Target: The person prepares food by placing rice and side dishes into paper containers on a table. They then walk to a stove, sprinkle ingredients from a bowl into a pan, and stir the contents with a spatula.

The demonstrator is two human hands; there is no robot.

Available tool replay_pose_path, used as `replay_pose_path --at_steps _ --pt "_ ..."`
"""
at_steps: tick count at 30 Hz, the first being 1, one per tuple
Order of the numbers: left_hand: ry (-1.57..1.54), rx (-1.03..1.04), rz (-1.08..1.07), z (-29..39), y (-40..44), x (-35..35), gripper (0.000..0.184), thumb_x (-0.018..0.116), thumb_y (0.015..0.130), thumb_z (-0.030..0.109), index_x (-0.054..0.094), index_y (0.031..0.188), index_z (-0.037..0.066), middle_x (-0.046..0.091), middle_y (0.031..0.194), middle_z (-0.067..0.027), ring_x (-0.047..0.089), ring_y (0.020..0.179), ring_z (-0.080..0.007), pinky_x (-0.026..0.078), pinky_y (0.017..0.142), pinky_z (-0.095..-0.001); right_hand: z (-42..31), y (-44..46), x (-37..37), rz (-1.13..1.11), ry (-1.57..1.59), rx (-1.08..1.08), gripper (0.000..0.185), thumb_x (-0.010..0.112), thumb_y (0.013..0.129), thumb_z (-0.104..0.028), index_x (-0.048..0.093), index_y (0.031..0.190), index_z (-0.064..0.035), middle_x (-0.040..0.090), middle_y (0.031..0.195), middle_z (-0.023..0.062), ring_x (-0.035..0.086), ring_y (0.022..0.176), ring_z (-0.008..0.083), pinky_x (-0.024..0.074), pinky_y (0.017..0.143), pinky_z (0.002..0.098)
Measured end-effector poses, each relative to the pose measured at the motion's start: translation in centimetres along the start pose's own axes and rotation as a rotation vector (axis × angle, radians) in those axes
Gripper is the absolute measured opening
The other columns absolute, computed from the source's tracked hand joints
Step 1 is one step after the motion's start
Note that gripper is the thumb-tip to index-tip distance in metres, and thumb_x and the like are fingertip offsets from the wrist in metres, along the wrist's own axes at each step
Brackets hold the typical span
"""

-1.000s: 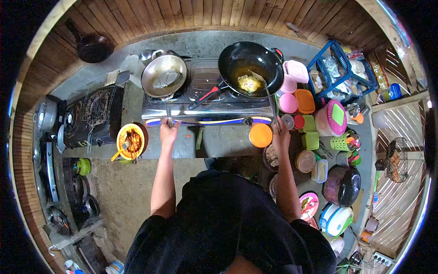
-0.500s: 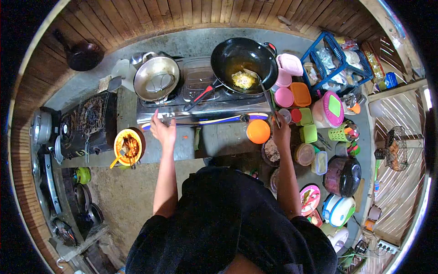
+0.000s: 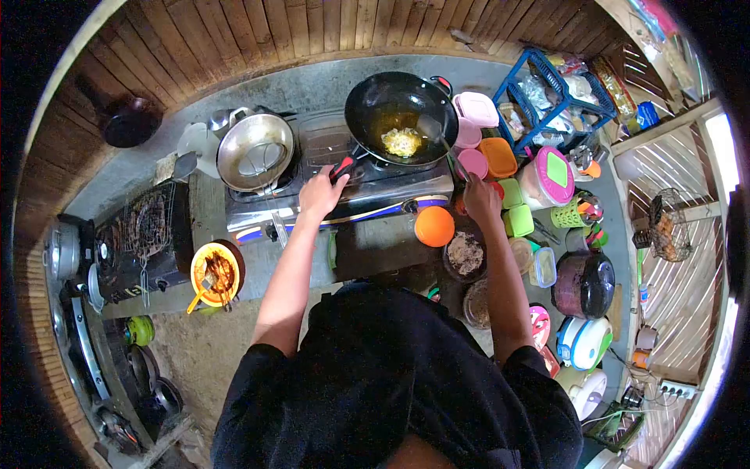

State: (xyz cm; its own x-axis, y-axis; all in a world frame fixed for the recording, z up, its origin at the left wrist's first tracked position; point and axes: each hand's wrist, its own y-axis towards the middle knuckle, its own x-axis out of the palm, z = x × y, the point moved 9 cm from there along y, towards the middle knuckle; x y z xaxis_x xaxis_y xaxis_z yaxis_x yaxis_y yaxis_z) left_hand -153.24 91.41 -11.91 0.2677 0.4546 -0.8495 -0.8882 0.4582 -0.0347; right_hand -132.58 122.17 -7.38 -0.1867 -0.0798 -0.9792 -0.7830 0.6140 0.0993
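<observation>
In the head view, a black wok [image 3: 375, 105] stands on the right side of the stove, with oil and a frying egg-like yellow-white piece of food [image 3: 401, 142] inside. My left hand [image 3: 320, 192] is closed around the wok's red and black handle [image 3: 342, 169]. In my right hand [image 3: 482, 197] is the handle of a metal spatula [image 3: 432, 129], whose blade lies in the wok just right of the food. Left of the wok sits a silver pan [image 3: 234, 148] with a wire strainer [image 3: 269, 160] in it, its handle pointing toward me.
An orange lid [image 3: 434, 227] and a bowl of shredded food [image 3: 466, 256] lie near my right forearm. Plastic tubs [image 3: 472, 164] and a blue rack [image 3: 527, 98] crowd the right side. At left are a yellow bowl of sauced food [image 3: 198, 262] and a dark grill [image 3: 148, 223].
My left hand has moved from beside the strainer's handle to the right and taken hold of the wok's handle. The spatula has shifted slightly. The whole view has turned a little.
</observation>
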Motion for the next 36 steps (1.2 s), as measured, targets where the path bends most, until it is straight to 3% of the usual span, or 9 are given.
replay_pose_path --at_steps 5,13,20,23,25,28,32,34,36 --pt "-0.036 0.030 -0.086 -1.8 2.2 2.3 0.053 0.054 0.085 0.051 0.058 0.116 0.008 0.064 0.102 -0.0232 0.060 0.097 -0.0395 0.048 0.084 -0.0477 0.8 2.8 6.5 -0.141 0.176 -0.137 0.030 0.043 0.091 -0.028 0.058 0.103 -0.0046 0.064 0.082 0.0248 0.062 0.078 0.0427 0.0497 0.068 0.0531" --pt "-0.136 0.016 -0.163 -2.6 2.9 2.4 0.060 0.057 0.083 0.052 0.058 0.115 0.002 0.064 0.101 -0.0246 0.061 0.098 -0.0372 0.047 0.085 -0.0427 -1.2 3.8 1.0 0.037 0.154 -0.125 0.033 0.041 0.093 -0.034 0.058 0.098 -0.0061 0.063 0.088 0.0244 0.061 0.080 0.0430 0.0485 0.069 0.0538" --pt "-0.121 -0.035 -0.165 -3.5 3.6 2.2 0.061 0.056 0.084 0.054 0.058 0.118 0.004 0.062 0.109 -0.0228 0.058 0.106 -0.0361 0.045 0.091 -0.0424 0.2 5.5 1.3 -0.005 -0.027 -0.237 0.016 0.050 0.086 -0.017 0.061 0.088 -0.0048 0.064 0.080 0.0203 0.062 0.078 0.0400 0.0486 0.069 0.0495" --pt "-0.101 -0.049 -0.175 -3.2 3.5 1.9 0.063 0.055 0.084 0.055 0.056 0.122 0.005 0.060 0.113 -0.0228 0.057 0.109 -0.0354 0.044 0.093 -0.0415 -1.2 5.4 3.4 -0.203 0.032 -0.467 0.017 0.050 0.086 -0.015 0.061 0.081 -0.0028 0.062 0.071 0.0149 0.062 0.067 0.0311 0.0479 0.061 0.0420" --pt "-0.103 -0.063 -0.214 -3.3 3.3 2.2 0.055 0.053 0.086 0.052 0.054 0.125 0.013 0.058 0.120 -0.0172 0.054 0.113 -0.0332 0.043 0.094 -0.0433 -0.6 4.8 4.7 -0.375 0.447 -0.125 0.018 0.051 0.087 -0.016 0.059 0.078 -0.0014 0.056 0.063 0.0057 0.054 0.058 0.0184 0.0424 0.055 0.0342" --pt "-0.076 -0.032 -0.211 -3.5 3.8 2.4 0.055 0.053 0.086 0.052 0.054 0.126 0.015 0.057 0.122 -0.0165 0.053 0.114 -0.0331 0.043 0.095 -0.0430 -2.5 4.6 4.3 -0.397 0.628 -0.189 0.020 0.051 0.088 -0.017 0.060 0.080 -0.0013 0.048 0.061 -0.0007 0.043 0.057 0.0105 0.0365 0.052 0.0289" --pt "-0.067 -0.043 -0.235 -3.4 3.8 2.1 0.055 0.052 0.086 0.052 0.052 0.127 0.016 0.057 0.122 -0.0164 0.053 0.115 -0.0334 0.042 0.096 -0.0430 -3.1 6.3 2.2 -0.150 0.480 -0.341 0.023 0.052 0.089 -0.021 0.064 0.090 -0.0015 0.058 0.064 0.0066 0.056 0.059 0.0198 0.0424 0.054 0.0350" --pt "-0.029 -0.048 -0.224 -3.3 3.5 2.0 0.055 0.051 0.087 0.052 0.050 0.129 0.017 0.056 0.123 -0.0157 0.053 0.115 -0.0336 0.042 0.096 -0.0435 -3.2 5.9 -1.0 0.052 0.134 -0.198 0.023 0.053 0.086 -0.017 0.062 0.106 -0.0087 0.064 0.075 0.0191 0.064 0.072 0.0359 0.0495 0.062 0.0450" --pt "-0.025 -0.043 -0.234 -3.1 3.4 2.0 0.058 0.048 0.088 0.054 0.050 0.129 0.014 0.056 0.123 -0.0168 0.053 0.114 -0.0352 0.042 0.096 -0.0439 -2.0 6.8 -0.3 0.040 0.092 -0.121 0.026 0.051 0.085 -0.016 0.059 0.109 -0.0094 0.064 0.080 0.0204 0.063 0.077 0.0384 0.0498 0.064 0.0475"
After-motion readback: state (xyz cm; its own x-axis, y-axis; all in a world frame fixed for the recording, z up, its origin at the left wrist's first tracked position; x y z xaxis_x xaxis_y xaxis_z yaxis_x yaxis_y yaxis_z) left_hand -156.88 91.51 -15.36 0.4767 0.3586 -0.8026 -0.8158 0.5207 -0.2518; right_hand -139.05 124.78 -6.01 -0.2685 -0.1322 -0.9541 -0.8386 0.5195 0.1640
